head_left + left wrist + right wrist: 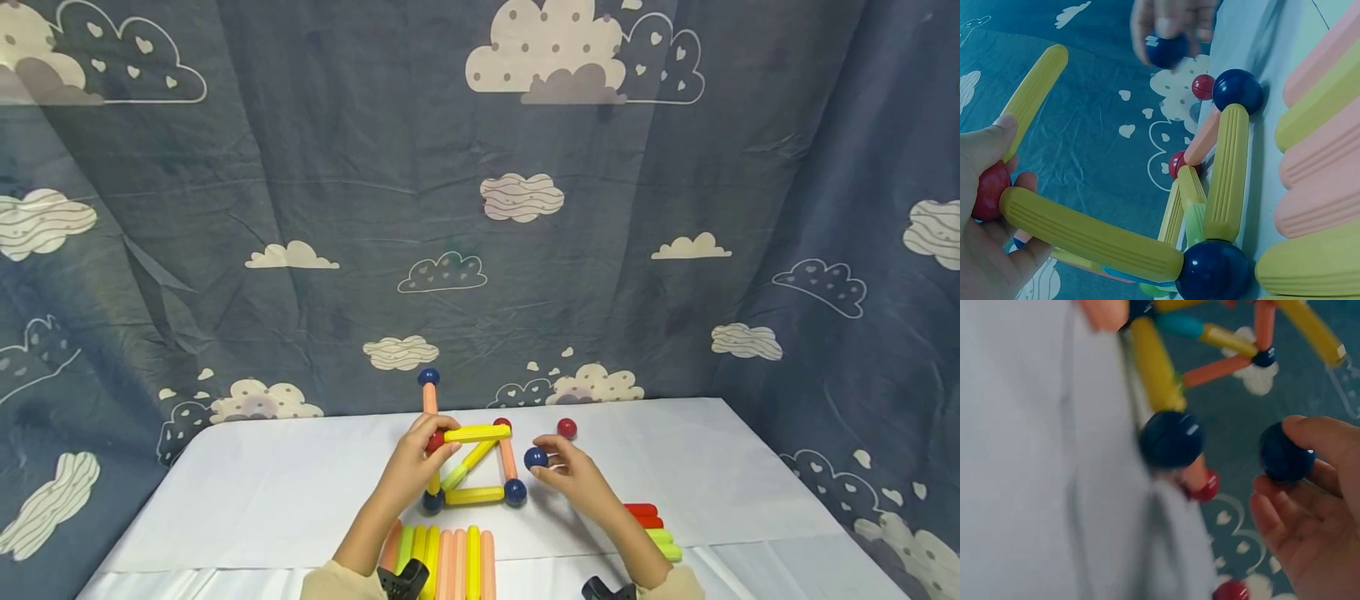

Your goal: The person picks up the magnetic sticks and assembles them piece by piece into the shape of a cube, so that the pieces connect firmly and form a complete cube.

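Observation:
My left hand (407,468) holds a red ball (991,192) at a top corner of a stick-and-ball frame. From that ball a yellow rod (477,433) sticks out to the right, its far end without a ball. Another yellow rod (1091,234) runs down to a blue ball (1213,272) on the table. To the right, my right hand (581,477) pinches a loose blue ball (1286,453) between thumb and fingers, apart from the frame. Below it, a lower yellow rod (475,496) ends in a blue corner ball (515,492).
Behind the left hand, a pink rod (430,398) rises to a blue ball (428,377). A loose red ball (567,428) lies at the back. Several pink, yellow and green rods (446,558) lie in front; red and green rods (654,529) lie by the right forearm.

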Motion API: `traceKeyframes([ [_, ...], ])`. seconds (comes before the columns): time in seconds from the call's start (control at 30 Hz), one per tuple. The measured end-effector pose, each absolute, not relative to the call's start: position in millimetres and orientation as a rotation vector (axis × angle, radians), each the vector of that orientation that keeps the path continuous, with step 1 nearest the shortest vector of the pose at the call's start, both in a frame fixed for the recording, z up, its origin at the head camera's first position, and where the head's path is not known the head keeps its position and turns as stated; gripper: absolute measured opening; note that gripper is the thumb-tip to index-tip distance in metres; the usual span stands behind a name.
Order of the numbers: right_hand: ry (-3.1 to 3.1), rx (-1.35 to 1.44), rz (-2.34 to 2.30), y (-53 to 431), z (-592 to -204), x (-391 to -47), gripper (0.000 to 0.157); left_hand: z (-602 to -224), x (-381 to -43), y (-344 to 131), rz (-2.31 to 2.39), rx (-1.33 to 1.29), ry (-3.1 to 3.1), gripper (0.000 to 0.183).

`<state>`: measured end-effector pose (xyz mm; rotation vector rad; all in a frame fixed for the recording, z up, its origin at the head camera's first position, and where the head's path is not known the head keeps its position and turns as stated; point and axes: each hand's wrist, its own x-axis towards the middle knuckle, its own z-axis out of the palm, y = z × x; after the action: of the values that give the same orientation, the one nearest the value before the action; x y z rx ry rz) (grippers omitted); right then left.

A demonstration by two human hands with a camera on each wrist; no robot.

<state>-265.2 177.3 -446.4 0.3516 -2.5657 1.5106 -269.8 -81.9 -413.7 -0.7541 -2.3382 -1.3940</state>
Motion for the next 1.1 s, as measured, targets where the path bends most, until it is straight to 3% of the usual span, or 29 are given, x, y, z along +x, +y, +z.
traceKeyframes([
  [0.47,-2.343,0.523,1.699,160,-405,-259,0.043,-414,-271,-81,-1.366,-0.793,-2.336,0.021],
  [0.77,-2.350,0.449,1.705,161,-402,-235,0.065,-415,-270,-81,-1.356,-0.785,-2.331,0.021],
  [0.97,-2.381,0.397,1.715,159,-421,-216,0.071,-415,-270,-81,-1.358,-0.792,-2.321,0.022],
  [1.1,-2.522,0.508,1.728,159,-441,-212,0.074,-415,-270,-81,-1.346,-0.791,-2.317,0.022],
])
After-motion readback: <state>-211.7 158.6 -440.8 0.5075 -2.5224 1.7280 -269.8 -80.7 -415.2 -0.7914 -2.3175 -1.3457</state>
